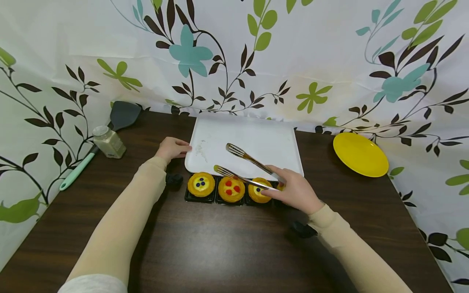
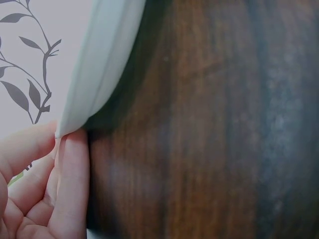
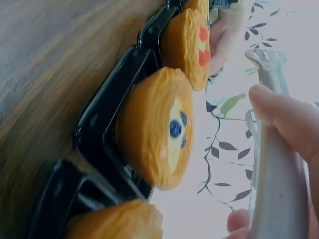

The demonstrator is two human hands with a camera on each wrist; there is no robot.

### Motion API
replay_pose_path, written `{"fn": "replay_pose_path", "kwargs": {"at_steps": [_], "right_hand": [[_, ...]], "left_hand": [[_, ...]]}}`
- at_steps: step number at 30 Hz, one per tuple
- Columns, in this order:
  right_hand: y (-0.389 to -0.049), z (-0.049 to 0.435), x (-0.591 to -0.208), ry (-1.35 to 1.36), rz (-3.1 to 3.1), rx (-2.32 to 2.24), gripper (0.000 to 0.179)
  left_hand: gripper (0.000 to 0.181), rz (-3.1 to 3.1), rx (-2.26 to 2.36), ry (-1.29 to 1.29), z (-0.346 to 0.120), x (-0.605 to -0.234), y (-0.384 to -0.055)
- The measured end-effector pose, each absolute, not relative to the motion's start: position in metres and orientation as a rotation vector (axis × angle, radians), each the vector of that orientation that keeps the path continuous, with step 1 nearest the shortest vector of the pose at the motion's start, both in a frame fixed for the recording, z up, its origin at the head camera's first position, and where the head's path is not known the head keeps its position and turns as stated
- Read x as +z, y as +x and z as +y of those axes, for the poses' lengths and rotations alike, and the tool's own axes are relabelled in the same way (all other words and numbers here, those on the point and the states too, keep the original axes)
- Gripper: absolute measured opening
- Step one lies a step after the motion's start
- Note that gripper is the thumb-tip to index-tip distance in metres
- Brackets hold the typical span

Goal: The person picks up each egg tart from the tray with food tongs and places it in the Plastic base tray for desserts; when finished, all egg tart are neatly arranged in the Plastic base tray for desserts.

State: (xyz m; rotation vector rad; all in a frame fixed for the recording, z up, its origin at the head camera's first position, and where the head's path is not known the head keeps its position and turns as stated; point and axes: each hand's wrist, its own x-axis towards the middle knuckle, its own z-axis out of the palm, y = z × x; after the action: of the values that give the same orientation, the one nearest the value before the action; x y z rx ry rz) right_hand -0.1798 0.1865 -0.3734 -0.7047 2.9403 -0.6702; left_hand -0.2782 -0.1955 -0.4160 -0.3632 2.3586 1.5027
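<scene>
Fingers and thumb of my left hand (image 1: 172, 149) pinch the left edge of a white tray (image 1: 253, 132). Close up in the left wrist view, the tray's rim (image 2: 102, 59) sits between the thumb and fingers. My right hand (image 1: 296, 190) grips metal tongs (image 1: 256, 163), their two arms spread apart with nothing between the tips. The tongs reach left over the tray's front edge and a row of tarts in black plastic trays: a blueberry tart (image 1: 201, 184), a red-fruit tart (image 1: 231, 189), another blueberry tart (image 3: 149, 129), and one partly hidden under my right hand.
A yellow plate (image 1: 360, 154) lies at the right back of the dark wooden table (image 1: 205, 252). On the left stand a jar (image 1: 109, 142) and a spatula (image 1: 124, 116) with a mint handle. A patterned cloth (image 1: 311, 53) hangs behind.
</scene>
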Motion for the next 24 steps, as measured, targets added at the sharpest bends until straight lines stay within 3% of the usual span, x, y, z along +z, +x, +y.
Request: {"fn": "replay_pose_path", "kwargs": {"at_steps": [13,24], "right_hand": [[-0.19,0.226,-0.381,-0.41,2.973,-0.837,0.069],[-0.2,0.267,-0.383,-0.142,3.006,-0.839,0.072]], "left_hand": [[0.041,2.359,1.505,-0.359,-0.195,-0.414,-0.277],[0.041,2.359,1.509,-0.37,-0.194,-0.415,-0.277]]}}
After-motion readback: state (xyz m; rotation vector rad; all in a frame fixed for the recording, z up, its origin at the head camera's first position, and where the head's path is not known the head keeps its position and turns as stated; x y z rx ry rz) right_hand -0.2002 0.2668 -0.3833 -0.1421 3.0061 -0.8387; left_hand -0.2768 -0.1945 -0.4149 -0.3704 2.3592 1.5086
